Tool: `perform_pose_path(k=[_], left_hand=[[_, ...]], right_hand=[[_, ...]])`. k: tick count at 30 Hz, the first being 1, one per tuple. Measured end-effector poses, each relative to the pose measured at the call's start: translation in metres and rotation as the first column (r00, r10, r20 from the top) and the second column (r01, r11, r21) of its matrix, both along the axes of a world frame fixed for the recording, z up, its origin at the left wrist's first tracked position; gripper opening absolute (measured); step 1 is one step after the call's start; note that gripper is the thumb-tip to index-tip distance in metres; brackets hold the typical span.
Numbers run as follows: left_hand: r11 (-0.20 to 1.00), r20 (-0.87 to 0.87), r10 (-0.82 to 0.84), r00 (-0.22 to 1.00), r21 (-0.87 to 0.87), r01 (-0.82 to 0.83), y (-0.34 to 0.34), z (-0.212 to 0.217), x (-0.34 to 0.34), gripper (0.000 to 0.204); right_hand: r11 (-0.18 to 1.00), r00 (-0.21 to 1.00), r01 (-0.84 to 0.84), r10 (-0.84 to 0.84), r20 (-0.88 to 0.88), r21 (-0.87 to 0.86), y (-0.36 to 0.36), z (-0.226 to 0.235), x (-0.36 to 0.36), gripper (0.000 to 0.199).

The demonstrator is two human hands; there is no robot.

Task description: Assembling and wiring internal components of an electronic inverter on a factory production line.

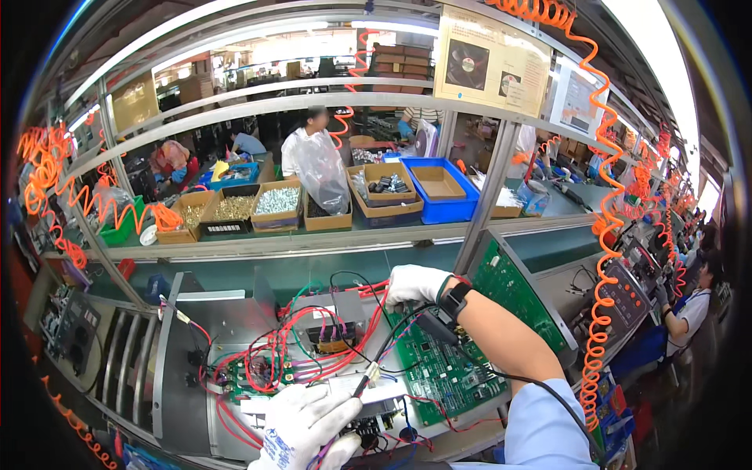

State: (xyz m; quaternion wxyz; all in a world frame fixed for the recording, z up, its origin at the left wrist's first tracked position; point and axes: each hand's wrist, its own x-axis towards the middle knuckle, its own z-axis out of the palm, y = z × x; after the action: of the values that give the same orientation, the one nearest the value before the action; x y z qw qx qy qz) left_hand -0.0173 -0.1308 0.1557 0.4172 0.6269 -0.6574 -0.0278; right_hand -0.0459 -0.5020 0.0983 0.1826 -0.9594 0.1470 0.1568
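Both my hands wear white gloves over an opened electronic unit in a grey metal chassis point(176, 376). My left hand point(305, 423) is closed round a thin dark cable point(363, 384) with a pale sleeve, near the unit's front edge. Farther back, my right hand point(419, 286) has its fingers curled down beside red wires; whatever they grip is hidden. A black band is on that wrist. Between my hands lie looped red wires point(270, 345) and a transformer point(333, 337). Right of them sits a green circuit board point(450, 376), and another green board point(509, 290) stands tilted behind my right forearm.
Beyond the unit, a shelf carries cardboard boxes of small hardware point(276, 205) and a blue bin point(442, 192). A coiled orange hose point(603, 313) hangs at the right. Metal rollers point(125, 352) lie at the left. Other people point(689, 313) work nearby.
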Motion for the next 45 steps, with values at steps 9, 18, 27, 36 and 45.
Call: perform_pose_path(k=[9,18,27,36,45], left_hand=[[0.992,0.150,-0.099,0.984,-0.067,0.110,-0.012,-0.002,0.014,0.044],[0.998,0.117,0.034,0.993,-0.055,-0.028,-0.022,-0.009,0.004,0.048],[0.979,0.179,0.112,0.977,0.149,-0.140,-0.015,-0.006,-0.007,0.053],[0.977,0.216,0.213,0.953,-0.042,-0.209,-0.018,-0.003,-0.016,0.035],[0.932,0.177,0.336,0.925,-0.204,-0.299,-0.009,0.016,-0.023,0.061]], right_hand=[[0.937,0.963,0.269,-0.259,-0.073,0.221,0.019,0.023,0.002,0.012],[0.949,0.962,-0.141,0.198,0.187,-0.281,0.001,-0.013,-0.005,0.015],[0.940,0.962,0.270,-0.274,-0.008,0.207,0.021,0.017,-0.007,0.017],[0.996,0.997,0.049,-0.044,0.063,-0.077,0.018,0.005,-0.003,0.028],[0.879,0.760,-0.212,-0.127,0.637,0.427,0.113,0.092,-0.090,0.040]])
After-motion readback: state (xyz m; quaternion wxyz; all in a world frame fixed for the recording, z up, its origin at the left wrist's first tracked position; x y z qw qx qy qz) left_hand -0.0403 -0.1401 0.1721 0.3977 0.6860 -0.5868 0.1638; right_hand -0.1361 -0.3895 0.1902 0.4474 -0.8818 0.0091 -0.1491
